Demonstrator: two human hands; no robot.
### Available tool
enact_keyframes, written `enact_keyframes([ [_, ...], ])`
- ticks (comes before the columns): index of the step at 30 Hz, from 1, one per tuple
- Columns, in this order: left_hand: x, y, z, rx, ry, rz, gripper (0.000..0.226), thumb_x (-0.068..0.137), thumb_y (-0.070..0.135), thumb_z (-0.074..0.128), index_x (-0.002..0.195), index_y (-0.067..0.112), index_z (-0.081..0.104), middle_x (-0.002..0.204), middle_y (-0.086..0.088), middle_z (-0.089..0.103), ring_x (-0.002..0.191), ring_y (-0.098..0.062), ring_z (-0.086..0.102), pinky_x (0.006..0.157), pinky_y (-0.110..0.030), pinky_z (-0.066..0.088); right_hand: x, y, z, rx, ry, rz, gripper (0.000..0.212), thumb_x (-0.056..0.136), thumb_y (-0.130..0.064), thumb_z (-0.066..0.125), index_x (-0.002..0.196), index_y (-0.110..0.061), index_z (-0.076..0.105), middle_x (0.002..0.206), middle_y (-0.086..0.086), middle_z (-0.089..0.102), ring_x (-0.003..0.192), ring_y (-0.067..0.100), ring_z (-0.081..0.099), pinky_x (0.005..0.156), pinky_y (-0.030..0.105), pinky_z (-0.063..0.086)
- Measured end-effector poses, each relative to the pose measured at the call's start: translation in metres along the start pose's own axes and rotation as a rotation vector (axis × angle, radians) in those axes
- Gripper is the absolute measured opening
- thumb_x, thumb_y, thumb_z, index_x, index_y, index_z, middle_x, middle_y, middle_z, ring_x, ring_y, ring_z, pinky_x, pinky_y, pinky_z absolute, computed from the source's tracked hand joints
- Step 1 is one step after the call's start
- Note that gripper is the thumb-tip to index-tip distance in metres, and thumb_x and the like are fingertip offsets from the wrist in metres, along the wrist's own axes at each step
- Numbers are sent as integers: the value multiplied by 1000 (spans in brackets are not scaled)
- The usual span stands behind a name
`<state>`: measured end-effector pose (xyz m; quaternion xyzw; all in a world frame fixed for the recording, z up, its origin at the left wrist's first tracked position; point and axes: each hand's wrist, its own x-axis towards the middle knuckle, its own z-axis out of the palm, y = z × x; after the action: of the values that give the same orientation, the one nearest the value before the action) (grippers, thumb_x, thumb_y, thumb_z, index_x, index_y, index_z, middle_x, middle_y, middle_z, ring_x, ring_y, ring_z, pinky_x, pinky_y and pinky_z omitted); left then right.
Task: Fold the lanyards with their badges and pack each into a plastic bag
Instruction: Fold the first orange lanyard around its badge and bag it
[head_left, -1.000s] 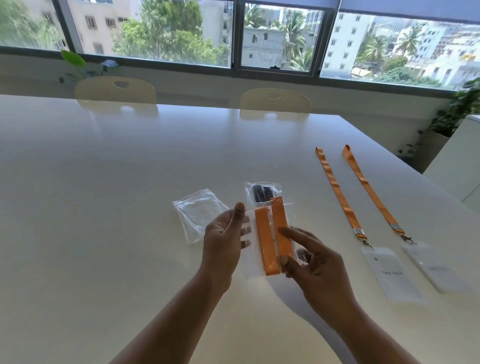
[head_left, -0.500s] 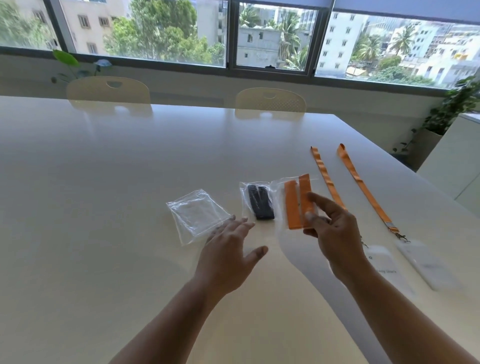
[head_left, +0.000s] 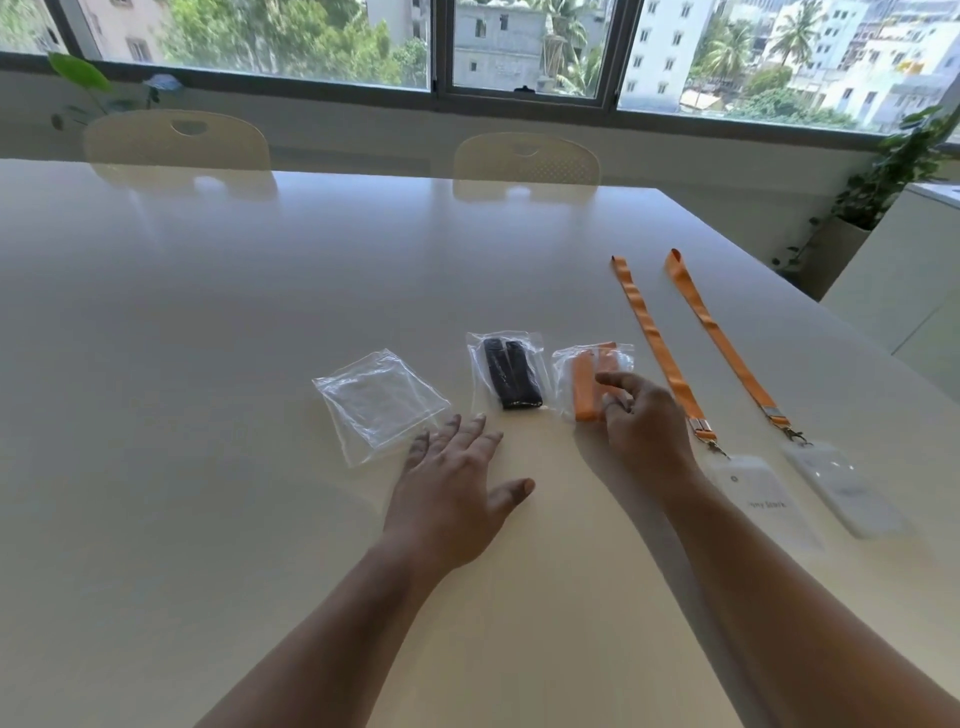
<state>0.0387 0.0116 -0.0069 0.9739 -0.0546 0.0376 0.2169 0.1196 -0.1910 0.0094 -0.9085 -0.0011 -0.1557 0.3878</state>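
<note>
Now: left hand (head_left: 457, 499) flat, released, frame centre, just beside empty bag (head_left: 379, 402); right hand (head_left: 644, 431), curled, on orange-lanyard bag (head_left: 582, 384), grip unclear.

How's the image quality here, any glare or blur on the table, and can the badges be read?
Head view: daylight from the window backlights the glossy table, which mirrors the chair backs as glare. Head view: the right hand throws a soft shadow on it. Head view: the printed badge looks soft, its text only partly legible; wide-angle stretch grows toward the edges.
</note>
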Motion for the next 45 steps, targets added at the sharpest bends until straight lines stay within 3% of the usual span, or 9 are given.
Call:
enact_keyframes([
  [3,0,1,0,-5,3,-6,69,91,65,40,149,28,30,162,8,16,151,-11,5,123,-38,1,-2,6,6,-151,36,-34,27,90,-21,57,114,-18,69,122,7,65,109,27,61,96,31,45],
  [9,-1,4,0,37,41,-7,68,91,65,37,147,27,34,161,7,21,151,-14,3,122,-43,-8,-10,6,13,-405,90,-164,48,86,-44,60,127,-19,57,143,4,49,131,26,43,107,44,36],
  [14,0,-1,-7,-12,123,-32,71,90,64,43,148,24,31,163,0,16,151,-16,-5,122,-38,-8,-13,-1,10,-463,59,-199,52,83,-51,61,124,-20,57,127,7,55,116,28,50,97,45,44],
  [17,8,-15,-14,-19,219,-95,74,89,62,46,148,21,31,162,-2,18,151,-18,-4,121,-37,-5,-16,-3,9,-521,29,-225,50,82,-52,61,122,-22,59,126,6,56,114,28,50,94,42,41],
  [22,8,-24,-17,31,191,-162,77,90,65,42,150,20,27,162,-1,18,151,-18,-5,121,-42,-7,-19,-7,10,-512,-22,-210,45,82,-53,57,117,-25,62,128,-1,59,116,25,50,94,41,38],
  [26,9,-24,-15,81,163,-193,77,90,67,39,151,22,25,163,2,16,151,-18,-5,122,-45,-6,-17,-5,10,-480,-68,-218,51,85,-53,52,128,-25,57,136,-3,56,126,20,46,101,39,35],
  [31,10,-26,-12,107,96,-252,78,89,69,35,152,25,20,164,3,11,151,-16,-5,121,-44,-5,-13,3,14,-472,-166,-246,62,88,-55,44,142,-24,42,152,-4,39,142,15,29,114,39,26],
  [38,10,-26,-11,114,67,-259,77,90,68,33,152,25,20,163,3,13,151,-16,4,122,-45,1,-12,5,14,-462,-263,-243,67,91,-55,35,150,-25,24,160,-5,18,148,16,10,120,39,10],
  [45,15,-25,-11,125,40,-254,76,91,66,35,152,23,21,163,2,16,151,-18,6,122,-46,2,-9,8,15,-467,-284,-244,68,92,-53,35,151,-23,20,161,-3,14,149,18,7,120,40,6],
])
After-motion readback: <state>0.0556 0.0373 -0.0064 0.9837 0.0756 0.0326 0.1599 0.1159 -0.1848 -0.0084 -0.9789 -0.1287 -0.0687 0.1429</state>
